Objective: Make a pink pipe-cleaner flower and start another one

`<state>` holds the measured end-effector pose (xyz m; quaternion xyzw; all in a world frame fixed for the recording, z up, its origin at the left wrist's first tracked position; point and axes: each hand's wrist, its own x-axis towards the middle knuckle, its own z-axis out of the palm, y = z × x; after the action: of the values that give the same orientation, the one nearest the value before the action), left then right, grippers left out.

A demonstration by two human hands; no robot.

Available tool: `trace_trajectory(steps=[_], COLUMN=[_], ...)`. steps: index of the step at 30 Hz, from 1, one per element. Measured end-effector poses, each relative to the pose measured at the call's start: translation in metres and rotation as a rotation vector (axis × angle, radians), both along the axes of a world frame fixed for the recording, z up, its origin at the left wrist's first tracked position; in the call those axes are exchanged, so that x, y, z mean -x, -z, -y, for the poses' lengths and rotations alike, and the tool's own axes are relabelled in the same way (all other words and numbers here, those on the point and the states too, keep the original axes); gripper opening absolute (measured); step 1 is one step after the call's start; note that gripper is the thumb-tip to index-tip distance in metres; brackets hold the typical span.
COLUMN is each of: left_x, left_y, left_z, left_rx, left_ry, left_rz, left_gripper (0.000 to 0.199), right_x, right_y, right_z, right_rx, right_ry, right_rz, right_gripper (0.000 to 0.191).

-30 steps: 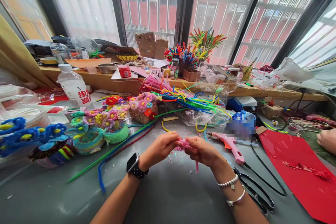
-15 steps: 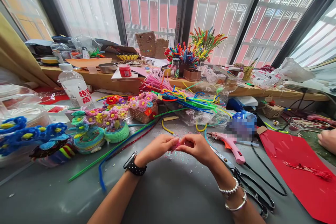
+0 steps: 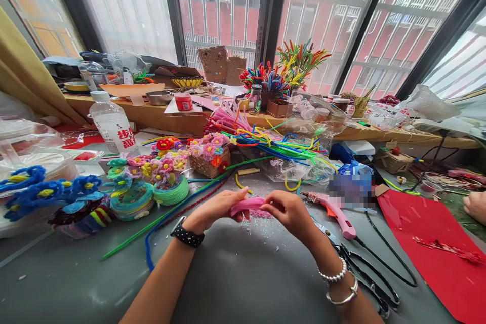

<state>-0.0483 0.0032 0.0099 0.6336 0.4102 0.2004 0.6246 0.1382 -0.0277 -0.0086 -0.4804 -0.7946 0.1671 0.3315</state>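
Observation:
A soft pink strip (image 3: pixel 247 204) stretches between my two hands above the grey table. My left hand (image 3: pixel 218 208), with a black watch at the wrist, is wrapped round its left end. The fingertips of my right hand (image 3: pixel 283 208) pinch its right end; silver bracelets circle that wrist. Just behind and below the strip lies a small heap of pink bits (image 3: pixel 261 214) with shiny flakes scattered about it. What exactly the strip is made of is too small to tell.
Pipe-cleaner flowers (image 3: pixel 167 162) in small pots stand at the left. A pink glue gun (image 3: pixel 341 220), black-handled scissors (image 3: pixel 355 263) and a red sheet (image 3: pixel 429 243) lie at the right. Coloured pipe cleaners (image 3: pixel 277 147) are piled behind. Another person's hand (image 3: pixel 475 206) shows at the right edge.
My hands have moved apart, the left one leftward, and the pink strip now shows stretched between them. The pink heap on the table has come into sight.

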Motion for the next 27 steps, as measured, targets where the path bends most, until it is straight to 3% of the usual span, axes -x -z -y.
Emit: trace_trajectory(steps=[3, 5, 9, 11, 14, 22, 25, 27], left_x=[0.001, -0.002, -0.011, -0.013, -0.015, -0.021, -0.022, -0.022], left_y=[-0.001, 0.0, 0.002, 0.003, 0.003, 0.003, 0.003, 0.003], left_z=[-0.002, -0.001, 0.004, 0.005, 0.006, 0.01, 0.01, 0.01], left_rx=[-0.006, -0.095, -0.208, -0.29, -0.404, -0.289, -0.27, -0.21], left_ry=[-0.146, -0.17, -0.078, -0.012, 0.017, -0.216, -0.267, -0.275], left_rz=[0.176, 0.211, 0.281, 0.288, 0.303, 0.262, 0.251, 0.277], left_gripper=[0.036, 0.031, 0.044, 0.034, 0.02, 0.02, 0.02, 0.02], right_x=[-0.002, -0.001, 0.003, 0.004, 0.003, 0.002, 0.004, 0.007], right_y=[-0.004, -0.005, -0.004, -0.003, -0.002, -0.001, -0.003, -0.005], right_z=[-0.001, 0.0, 0.002, 0.003, 0.002, 0.0, 0.001, 0.002], right_rx=[0.157, 0.312, 0.712, 0.87, 0.986, 0.989, 0.854, 0.669], right_ry=[0.037, -0.017, -0.207, -0.279, -0.318, -0.298, -0.214, -0.129], right_rz=[-0.312, -0.51, -0.743, -0.812, -0.88, -0.871, -0.791, -0.676], right_gripper=[0.025, 0.028, 0.032, 0.034, 0.034, 0.037, 0.035, 0.031])
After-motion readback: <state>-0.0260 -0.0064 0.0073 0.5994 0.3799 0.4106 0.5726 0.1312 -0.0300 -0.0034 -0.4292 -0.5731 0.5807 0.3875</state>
